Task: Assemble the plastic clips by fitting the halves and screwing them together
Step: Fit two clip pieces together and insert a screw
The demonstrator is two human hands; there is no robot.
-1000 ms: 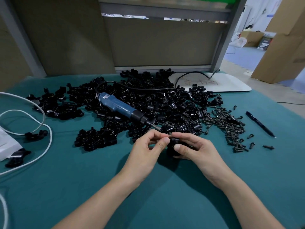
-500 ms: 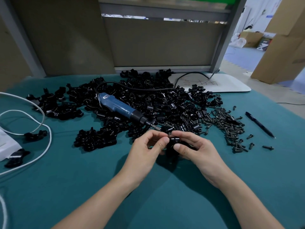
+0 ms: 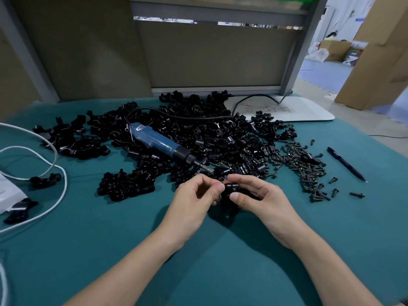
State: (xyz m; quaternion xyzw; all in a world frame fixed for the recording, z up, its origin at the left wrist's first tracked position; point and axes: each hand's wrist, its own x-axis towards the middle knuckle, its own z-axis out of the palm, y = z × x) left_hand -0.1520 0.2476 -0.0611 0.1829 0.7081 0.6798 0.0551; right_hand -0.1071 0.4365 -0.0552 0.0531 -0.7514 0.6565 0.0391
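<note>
A black plastic clip (image 3: pixel 229 191) sits between both hands just above the green table cover, near the front of the parts pile. My right hand (image 3: pixel 256 199) grips it with thumb and curled fingers. My left hand (image 3: pixel 196 195) pinches at its top left with thumb and forefinger; what the fingertips hold is too small to tell. Behind lies a big heap of black clip halves (image 3: pixel 198 138). A blue electric screwdriver (image 3: pixel 163 144) rests on that heap, tip pointing toward my hands. A pile of dark screws (image 3: pixel 304 164) spreads to the right.
A black pen (image 3: pixel 345 164) lies right of the screws. A white board (image 3: pixel 287 111) sits at the back right. White cable (image 3: pixel 44 173) loops at the left beside loose clips (image 3: pixel 44 180). A panel wall closes off the table's back.
My left fingertips have shifted slightly at the top of the clip. The right hand keeps the same grip. Nothing else has moved.
</note>
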